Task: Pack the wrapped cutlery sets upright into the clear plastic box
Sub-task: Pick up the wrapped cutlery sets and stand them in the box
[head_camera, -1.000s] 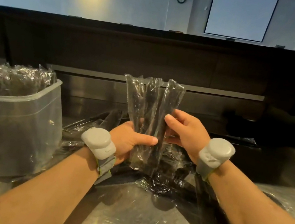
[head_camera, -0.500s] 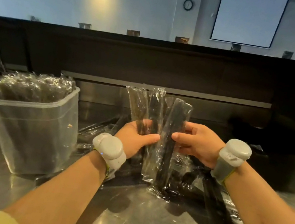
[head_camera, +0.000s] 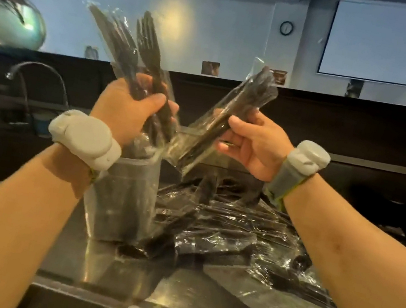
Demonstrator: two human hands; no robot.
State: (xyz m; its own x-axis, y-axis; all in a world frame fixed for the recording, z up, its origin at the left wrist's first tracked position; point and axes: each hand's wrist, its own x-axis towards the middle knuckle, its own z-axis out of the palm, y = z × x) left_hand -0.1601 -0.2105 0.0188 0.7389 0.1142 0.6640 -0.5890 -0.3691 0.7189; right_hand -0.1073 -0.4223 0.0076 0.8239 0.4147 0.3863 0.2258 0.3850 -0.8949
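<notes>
Head view: several wrapped sets (head_camera: 129,59) are gripped in the left hand (head_camera: 122,112), fork ends up, just above the clear box (head_camera: 129,195). The right hand (head_camera: 254,146) pinches a single set (head_camera: 231,123), tilted toward the box. Risks: slick film slipping from the fist; the tilted set catching the rim; the box, already holding sets, tipping. A loose pile (head_camera: 224,228) lies beside it on the steel counter (head_camera: 144,295).
</notes>
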